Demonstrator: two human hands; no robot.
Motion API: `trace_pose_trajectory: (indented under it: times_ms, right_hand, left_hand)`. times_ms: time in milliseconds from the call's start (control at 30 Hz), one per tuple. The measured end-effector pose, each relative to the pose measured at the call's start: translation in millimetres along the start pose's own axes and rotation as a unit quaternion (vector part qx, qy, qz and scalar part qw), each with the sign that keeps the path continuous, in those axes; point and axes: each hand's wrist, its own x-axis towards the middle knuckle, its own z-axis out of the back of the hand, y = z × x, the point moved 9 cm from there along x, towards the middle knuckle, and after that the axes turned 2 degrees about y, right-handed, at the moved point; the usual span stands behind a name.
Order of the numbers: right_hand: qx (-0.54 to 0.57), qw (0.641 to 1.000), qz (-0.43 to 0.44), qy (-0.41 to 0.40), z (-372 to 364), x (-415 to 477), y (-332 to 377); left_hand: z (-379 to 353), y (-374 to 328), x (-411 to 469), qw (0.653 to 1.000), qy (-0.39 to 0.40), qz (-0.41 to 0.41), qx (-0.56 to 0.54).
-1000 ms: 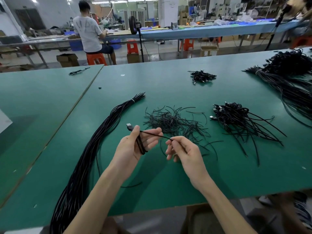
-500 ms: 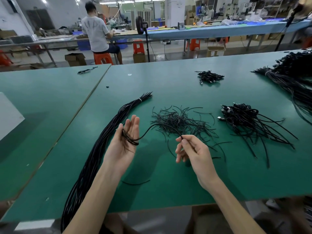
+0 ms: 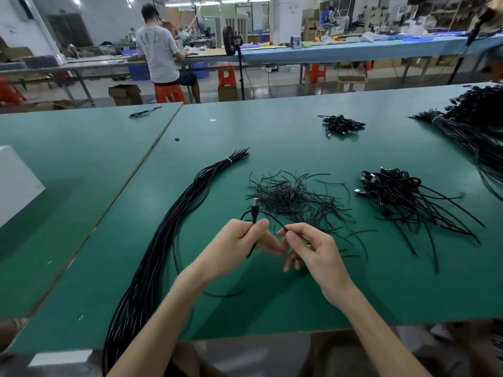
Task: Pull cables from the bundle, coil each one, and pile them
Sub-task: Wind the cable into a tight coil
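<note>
A long bundle of black cables [image 3: 163,235] lies on the green table [image 3: 299,295], tied near its far end and running to the near edge on the left. My left hand [image 3: 236,246] grips a coiled black cable [image 3: 254,213] whose USB plug sticks up above the fingers. My right hand [image 3: 307,246] pinches the loose end of that same cable close beside the left hand. A pile of coiled cables [image 3: 394,191] lies to the right. A heap of thin black ties [image 3: 291,197] lies just beyond my hands.
A smaller cable pile [image 3: 341,125] sits farther back, and another big bundle [image 3: 476,131] fills the far right. A white box [image 3: 16,183] stands at the left. A person [image 3: 160,53] sits at a bench beyond the table.
My left hand turned from palm-up with fingers straight to curled around the coil, plug now pointing up. My right hand moved in close to it with the cable end.
</note>
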Motion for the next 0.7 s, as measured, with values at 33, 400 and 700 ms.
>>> trace_pose_trajectory:
  times_ms: [33,400,700]
  right_hand:
    - [-0.001,1.0,0.004,-0.004,0,0,1]
    - [-0.024,0.995,-0.001,0.098,-23,-1,-6]
    - [-0.023,0.992,-0.017,0.126,-28,-1,-9]
  left_hand:
    - [3,-2,2,0.999,-0.041,-0.007,0.032]
    - [8,21,16,0.949,-0.165,-0.015,-0.267]
    - [20,44,12,0.813,-0.251,0.005,-0.525]
